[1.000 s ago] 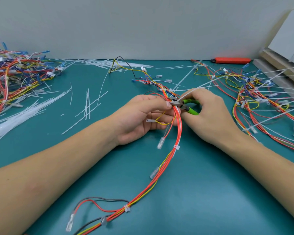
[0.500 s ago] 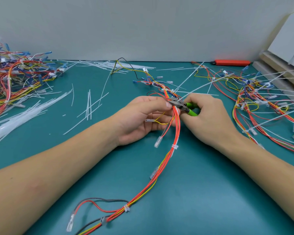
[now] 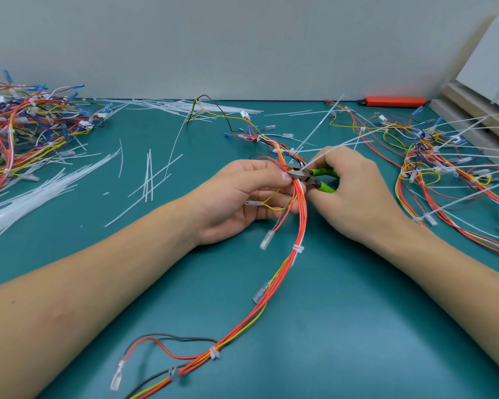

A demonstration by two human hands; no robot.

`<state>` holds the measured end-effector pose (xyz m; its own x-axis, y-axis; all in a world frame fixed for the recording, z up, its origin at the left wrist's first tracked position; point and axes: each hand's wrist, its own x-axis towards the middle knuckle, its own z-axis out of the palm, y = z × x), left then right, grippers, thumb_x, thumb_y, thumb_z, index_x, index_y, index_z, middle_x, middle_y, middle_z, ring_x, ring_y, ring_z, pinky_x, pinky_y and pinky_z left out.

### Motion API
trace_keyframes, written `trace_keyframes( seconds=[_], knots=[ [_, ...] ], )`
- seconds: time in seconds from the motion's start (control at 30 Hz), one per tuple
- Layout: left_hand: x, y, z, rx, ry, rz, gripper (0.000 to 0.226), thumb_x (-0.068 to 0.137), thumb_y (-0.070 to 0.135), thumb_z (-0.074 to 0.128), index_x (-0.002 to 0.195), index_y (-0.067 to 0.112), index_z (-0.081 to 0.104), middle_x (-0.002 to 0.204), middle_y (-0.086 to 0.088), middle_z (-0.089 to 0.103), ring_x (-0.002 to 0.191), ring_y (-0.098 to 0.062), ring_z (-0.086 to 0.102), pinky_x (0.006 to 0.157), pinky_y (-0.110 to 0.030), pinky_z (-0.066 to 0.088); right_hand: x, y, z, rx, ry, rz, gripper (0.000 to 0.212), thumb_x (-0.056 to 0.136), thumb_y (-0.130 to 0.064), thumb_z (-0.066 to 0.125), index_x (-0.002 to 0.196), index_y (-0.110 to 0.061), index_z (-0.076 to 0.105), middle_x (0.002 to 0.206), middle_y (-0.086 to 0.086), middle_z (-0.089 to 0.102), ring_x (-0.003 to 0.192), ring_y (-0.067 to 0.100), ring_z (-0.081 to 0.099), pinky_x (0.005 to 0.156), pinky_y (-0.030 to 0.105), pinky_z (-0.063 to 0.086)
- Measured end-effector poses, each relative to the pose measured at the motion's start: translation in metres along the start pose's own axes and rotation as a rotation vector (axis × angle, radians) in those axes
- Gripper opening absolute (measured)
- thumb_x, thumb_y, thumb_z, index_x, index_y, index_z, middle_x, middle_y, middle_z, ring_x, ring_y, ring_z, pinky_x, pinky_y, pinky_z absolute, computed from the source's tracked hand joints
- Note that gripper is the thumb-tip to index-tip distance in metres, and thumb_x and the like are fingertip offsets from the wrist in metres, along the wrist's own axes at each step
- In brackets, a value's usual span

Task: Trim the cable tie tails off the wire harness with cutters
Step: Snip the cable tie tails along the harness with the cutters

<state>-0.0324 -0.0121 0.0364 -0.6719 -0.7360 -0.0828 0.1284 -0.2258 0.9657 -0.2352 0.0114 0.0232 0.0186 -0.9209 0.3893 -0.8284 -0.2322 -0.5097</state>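
Matt teal rubbery bench mat point(image 3: 329, 326), smooth. Small cutters point(image 3: 314, 178): dull grey metal head, glossy green plastic handles. Wire harness point(image 3: 298, 214): smooth red, orange and yellow plastic insulation, translucent white plastic cable ties. Loose pile of trimmed white tie tails point(image 3: 26, 197), semi-gloss plastic.

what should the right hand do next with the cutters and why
Probably squeeze the green handles to snip. The right hand grips the cutters, whose metal nose sits at the wire harness where a long white tie tail sticks up and away. The left hand pinches the bundle right beside the nose, steadying it. Whether the blades already bracket the tail is too small to tell.
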Motion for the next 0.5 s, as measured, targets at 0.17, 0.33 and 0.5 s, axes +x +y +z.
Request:
trace_keyframes(
  seconds=[0.17, 0.33, 0.5],
  knots=[
    [0.0, -0.001, -0.001, -0.011, -0.009, 0.002, 0.031, 0.097, 0.012, 0.056, 0.076, 0.022, 0.077, 0.082, 0.0, 0.074, 0.071, -0.013, 0.072, 0.065, -0.019, 0.055, 0.0, -0.006, -0.003, -0.054, -0.015, 0.006, 0.025, 0.075, -0.036, 0.061, 0.063, -0.017, 0.05, 0.066, -0.001, 0.05, 0.069, 0.025, 0.049, 0.063, 0.042, 0.042],
    [-0.001, -0.001, 0.0, -0.008, -0.017, 0.004, 0.029, 0.096, 0.013, 0.057, 0.077, 0.022, 0.076, 0.084, -0.001, 0.073, 0.071, -0.013, 0.071, 0.065, -0.02, 0.054, -0.008, -0.006, -0.002, -0.018, 0.029, -0.005, 0.021, 0.079, -0.033, 0.064, 0.064, -0.021, 0.056, 0.068, -0.002, 0.053, 0.072, 0.025, 0.051, 0.068, 0.044, 0.046],
    [0.001, -0.001, 0.0, -0.01, 0.009, 0.002, 0.026, 0.098, 0.009, 0.054, 0.08, 0.017, 0.071, 0.081, -0.002, 0.074, 0.069, -0.014, 0.071, 0.063, -0.021, 0.055, -0.009, -0.005, -0.002, 0.004, -0.022, -0.002, 0.018, 0.084, -0.02, 0.072, 0.103, -0.022, 0.073, 0.102, -0.003, 0.072, 0.104, 0.022, 0.062, 0.095, 0.042, 0.049]
  ],
)
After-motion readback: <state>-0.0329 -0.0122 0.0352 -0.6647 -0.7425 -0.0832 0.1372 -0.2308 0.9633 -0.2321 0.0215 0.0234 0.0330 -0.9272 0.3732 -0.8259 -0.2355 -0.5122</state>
